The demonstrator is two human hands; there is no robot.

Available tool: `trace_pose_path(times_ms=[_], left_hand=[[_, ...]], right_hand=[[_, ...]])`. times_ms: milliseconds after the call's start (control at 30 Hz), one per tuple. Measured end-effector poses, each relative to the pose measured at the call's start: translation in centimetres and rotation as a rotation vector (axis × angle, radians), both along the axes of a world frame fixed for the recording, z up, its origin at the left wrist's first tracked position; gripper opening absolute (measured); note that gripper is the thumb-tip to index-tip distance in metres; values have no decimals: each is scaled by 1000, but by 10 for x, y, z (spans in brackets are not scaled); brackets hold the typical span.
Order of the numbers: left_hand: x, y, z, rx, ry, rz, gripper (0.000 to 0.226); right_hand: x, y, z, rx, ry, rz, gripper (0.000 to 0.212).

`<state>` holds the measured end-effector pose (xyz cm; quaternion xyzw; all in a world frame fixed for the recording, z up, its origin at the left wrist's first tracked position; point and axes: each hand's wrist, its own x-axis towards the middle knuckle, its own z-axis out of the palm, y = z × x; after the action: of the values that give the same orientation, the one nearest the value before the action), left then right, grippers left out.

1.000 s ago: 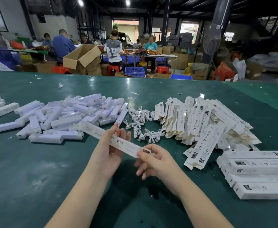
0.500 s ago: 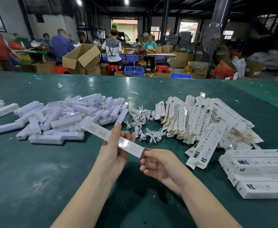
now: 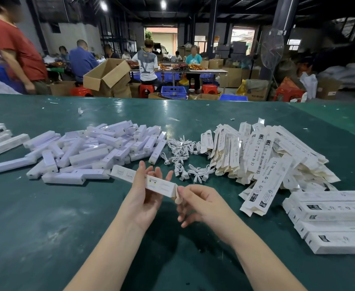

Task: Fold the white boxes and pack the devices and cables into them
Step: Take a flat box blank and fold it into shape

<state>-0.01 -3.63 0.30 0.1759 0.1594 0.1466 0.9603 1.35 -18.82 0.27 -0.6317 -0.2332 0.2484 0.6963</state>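
The white box (image 3: 145,181) is held above the green table (image 3: 46,227), in front of the person and between both hands, its long axis running from upper left down to lower right. The left hand (image 3: 145,198) cradles it from below — thumb laid across the printed top face, the other fingers rising fairly straight behind it. The right hand (image 3: 201,203) is at the box's right end, where thumb and forefinger pinch the end flap (image 3: 177,196); the remaining fingers are loosely curled beneath.

Change against 1.0 s ago: the box then read as a flat strip; it now shows 2 faces and an open end, so the sleeve has been squared up. The right hand has moved from gripping the strip's end to working the flap. Judgement: forming is nearly complete on this unit, and closing this end is the step in hand before anything can be loaded.

Outward from the box: the pile of white devices (image 3: 92,150) lies to the left, the bundled white cables (image 3: 183,160) just beyond the hands, and the heap of flat unfolded boxes (image 3: 262,156) to the right. A row of finished boxes (image 3: 336,221) lies at the near right, well apart from the hands. Stock of all 3 inputs remains large — the task overall is far from done.
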Motion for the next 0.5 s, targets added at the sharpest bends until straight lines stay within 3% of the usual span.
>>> trace_pose_path(times_ms=[233,367,500], left_hand=[[-4,1,2,-88,28,-5,29],[-3,1,3,-118,43,-10,27],[-3,2,4,-137,55,-19,29]], right_hand=[[-5,1,-4,-58,-212,-44,12],[-1,-1,-10,-209,-468,-161,13],[2,-1,-13,-222,-685,-247,17]])
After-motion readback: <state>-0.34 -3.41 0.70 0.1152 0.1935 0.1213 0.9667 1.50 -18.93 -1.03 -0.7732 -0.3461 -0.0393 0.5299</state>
